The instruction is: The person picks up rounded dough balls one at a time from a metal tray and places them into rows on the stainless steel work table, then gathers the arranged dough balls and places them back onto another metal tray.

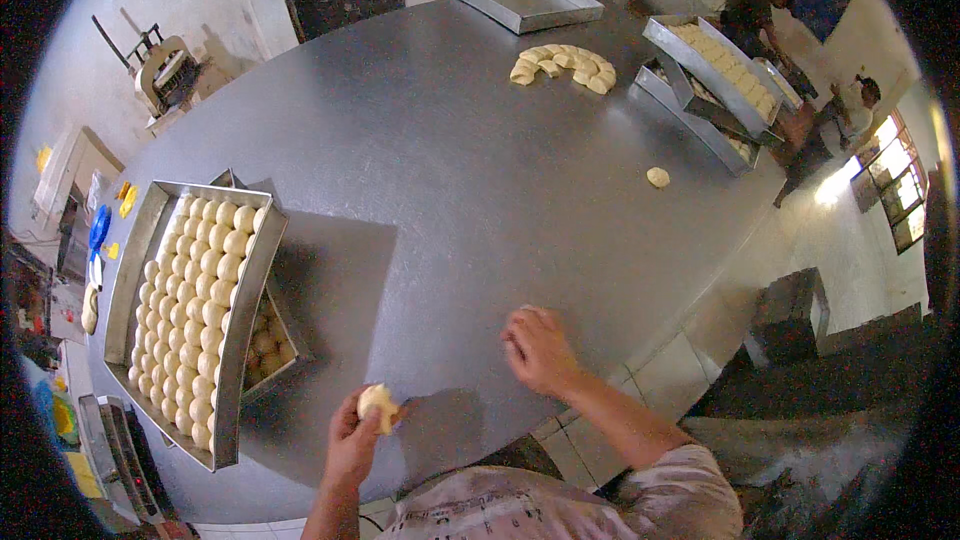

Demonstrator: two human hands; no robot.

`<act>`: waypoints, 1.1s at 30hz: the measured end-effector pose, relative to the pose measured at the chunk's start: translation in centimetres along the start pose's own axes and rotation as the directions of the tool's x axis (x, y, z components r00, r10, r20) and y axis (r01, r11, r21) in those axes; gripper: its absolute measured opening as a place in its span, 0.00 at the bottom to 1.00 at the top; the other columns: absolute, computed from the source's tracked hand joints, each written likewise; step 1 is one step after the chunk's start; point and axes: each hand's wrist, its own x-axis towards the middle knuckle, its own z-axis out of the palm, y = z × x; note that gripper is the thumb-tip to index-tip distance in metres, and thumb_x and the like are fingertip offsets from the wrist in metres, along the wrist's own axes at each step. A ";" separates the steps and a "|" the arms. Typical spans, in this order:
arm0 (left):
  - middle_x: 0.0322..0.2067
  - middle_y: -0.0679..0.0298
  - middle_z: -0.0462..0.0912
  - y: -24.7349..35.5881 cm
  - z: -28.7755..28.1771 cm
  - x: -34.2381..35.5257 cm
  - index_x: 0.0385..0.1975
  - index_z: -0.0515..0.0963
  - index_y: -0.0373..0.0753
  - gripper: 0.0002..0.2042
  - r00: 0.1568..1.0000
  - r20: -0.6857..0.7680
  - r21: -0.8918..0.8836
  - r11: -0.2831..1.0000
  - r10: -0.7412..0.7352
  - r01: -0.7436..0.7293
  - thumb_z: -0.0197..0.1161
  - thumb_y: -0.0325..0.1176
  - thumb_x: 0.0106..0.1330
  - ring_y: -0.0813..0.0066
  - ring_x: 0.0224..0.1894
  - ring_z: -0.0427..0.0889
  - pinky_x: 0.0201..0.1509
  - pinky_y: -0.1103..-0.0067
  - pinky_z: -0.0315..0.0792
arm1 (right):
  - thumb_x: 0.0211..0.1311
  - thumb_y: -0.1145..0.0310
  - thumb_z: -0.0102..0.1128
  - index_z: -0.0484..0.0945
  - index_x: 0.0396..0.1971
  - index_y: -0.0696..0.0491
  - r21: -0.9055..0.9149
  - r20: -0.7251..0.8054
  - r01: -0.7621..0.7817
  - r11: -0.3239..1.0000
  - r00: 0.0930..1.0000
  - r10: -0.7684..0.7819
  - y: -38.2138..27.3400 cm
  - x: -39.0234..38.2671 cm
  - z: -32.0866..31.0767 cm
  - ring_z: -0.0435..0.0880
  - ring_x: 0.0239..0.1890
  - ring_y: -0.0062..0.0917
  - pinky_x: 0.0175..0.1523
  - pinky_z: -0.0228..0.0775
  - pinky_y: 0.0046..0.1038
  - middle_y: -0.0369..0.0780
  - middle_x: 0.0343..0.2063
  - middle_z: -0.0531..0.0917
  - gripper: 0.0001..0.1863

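A pale piece of dough (376, 402) is pinched in the fingers of my left hand (352, 443), above the near edge of the grey metal table (430, 160). My right hand (545, 355) rests low over the tabletop with its fingers curled in. Whatever lies under those fingers, if anything, is hidden. Left of my left hand stands a metal tray (262, 270) filled with rows of round dough balls (195, 290). It sits crosswise on another tray (283, 365) that also holds dough balls.
Toward the far side lie a curved row of dough pieces (565, 62), a single dough piece (657, 177) and a bare metal tray (525, 2). Stacked dough trays (715, 75) stand at the far right edge. Two people (760, 25) are beyond them. A lever press (165, 70) stands far left.
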 end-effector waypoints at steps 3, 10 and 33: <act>0.35 0.61 0.73 0.9 1.2 0.0 0.38 0.64 0.39 0.07 0.993 -0.113 -0.095 0.995 -0.039 0.029 0.52 0.24 0.63 0.68 0.40 0.78 0.41 0.75 0.72 | 0.47 0.65 0.60 0.73 0.27 0.52 -0.133 -0.206 -0.140 0.981 0.972 0.110 7.8 1.0 -0.6 0.71 0.40 0.37 0.48 0.60 0.40 0.43 0.33 0.75 0.09; 0.22 0.71 0.67 -0.4 4.2 0.0 0.22 0.63 0.44 0.14 0.947 -0.311 0.016 0.996 -0.078 0.087 0.63 0.20 0.52 0.83 0.21 0.65 0.22 0.83 0.63 | 0.44 0.67 0.62 0.73 0.23 0.53 0.130 -0.187 -0.006 0.991 0.982 0.030 4.9 4.2 1.8 0.72 0.36 0.38 0.42 0.63 0.39 0.42 0.27 0.76 0.09; 0.23 0.71 0.66 -0.4 0.5 -1.5 0.20 0.60 0.44 0.15 0.903 -0.430 0.068 0.998 0.025 0.005 0.61 0.20 0.54 0.83 0.23 0.66 0.25 0.81 0.64 | 0.47 0.69 0.61 0.75 0.34 0.56 0.017 -0.233 -0.464 0.886 0.859 0.455 16.1 5.6 -2.2 0.70 0.48 0.44 0.53 0.61 0.41 0.51 0.38 0.75 0.13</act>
